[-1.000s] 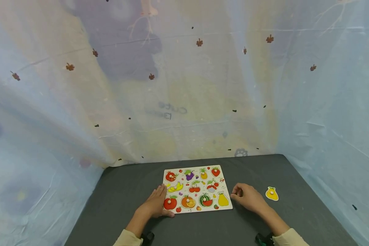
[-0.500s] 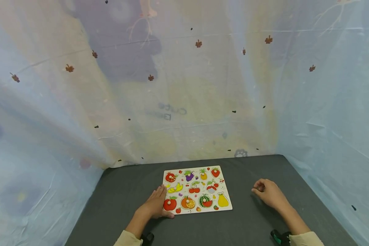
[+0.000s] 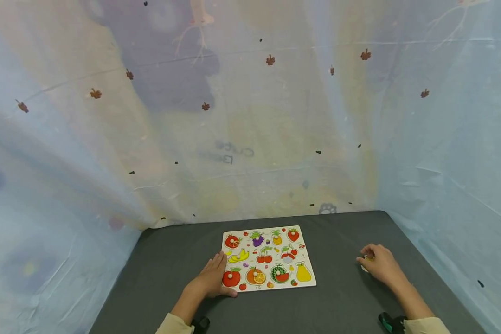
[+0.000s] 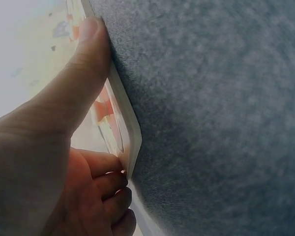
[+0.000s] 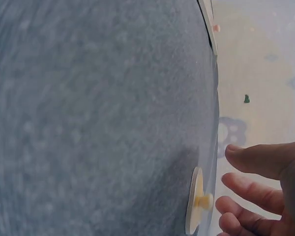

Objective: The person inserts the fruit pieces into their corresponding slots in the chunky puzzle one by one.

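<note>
A white fruit puzzle board [image 3: 250, 268] lies flat on the dark table, its printed fruits mostly fitted with small knobs. My left hand [image 3: 210, 277] rests at its near left corner, fingers straight along the left edge. In the left wrist view, the thumb [image 4: 86, 64] lies against the board's near edge. Well right of the board, my right hand [image 3: 382, 264] hovers over a yellow pear-shaped puzzle piece [image 5: 195, 206], mostly hidden beneath it in the head view. From the right wrist, the fingertips [image 5: 221, 201] appear spread just above its pale knob [image 5: 204, 201], with a gap between.
Behind the dark table [image 3: 183, 250] hangs a pale patterned curtain [image 3: 250, 139] with leaf prints, and it closes in both sides too. A dark wrist strap [image 3: 392, 323] sits at my right sleeve. The board's far corner [image 5: 209, 24] shows in the right wrist view.
My right hand has moved right from beside the board's right edge to above the yellow puzzle piece, covering most of it. The left hand and the board have stayed in place.
</note>
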{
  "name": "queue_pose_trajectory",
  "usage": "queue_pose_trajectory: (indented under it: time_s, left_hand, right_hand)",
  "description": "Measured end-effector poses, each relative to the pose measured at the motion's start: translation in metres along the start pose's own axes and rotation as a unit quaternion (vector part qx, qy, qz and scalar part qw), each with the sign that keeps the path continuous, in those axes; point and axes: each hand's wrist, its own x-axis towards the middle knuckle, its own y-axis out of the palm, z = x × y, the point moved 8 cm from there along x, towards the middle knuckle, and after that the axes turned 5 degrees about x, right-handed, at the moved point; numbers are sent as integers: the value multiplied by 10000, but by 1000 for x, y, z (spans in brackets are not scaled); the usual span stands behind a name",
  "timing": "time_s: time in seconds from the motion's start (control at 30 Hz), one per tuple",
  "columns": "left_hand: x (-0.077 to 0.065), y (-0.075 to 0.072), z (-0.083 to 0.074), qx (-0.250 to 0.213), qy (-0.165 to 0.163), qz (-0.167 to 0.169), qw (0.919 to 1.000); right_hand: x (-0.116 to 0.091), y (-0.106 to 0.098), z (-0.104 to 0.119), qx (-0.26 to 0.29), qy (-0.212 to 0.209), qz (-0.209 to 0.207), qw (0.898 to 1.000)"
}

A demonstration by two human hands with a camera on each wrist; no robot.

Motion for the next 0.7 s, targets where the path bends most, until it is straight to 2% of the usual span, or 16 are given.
queue_pose_trajectory:
  time_s: [0.3,0.7]
  left_hand:
    - [2,3,1,27,-16,61,10000]
    - [0,1,1,7,-19,-6,10000]
  right_hand:
    - [-1,4,-16,-70,407,289,9987]
    - [-11,0,-22,150,683,431,9966]
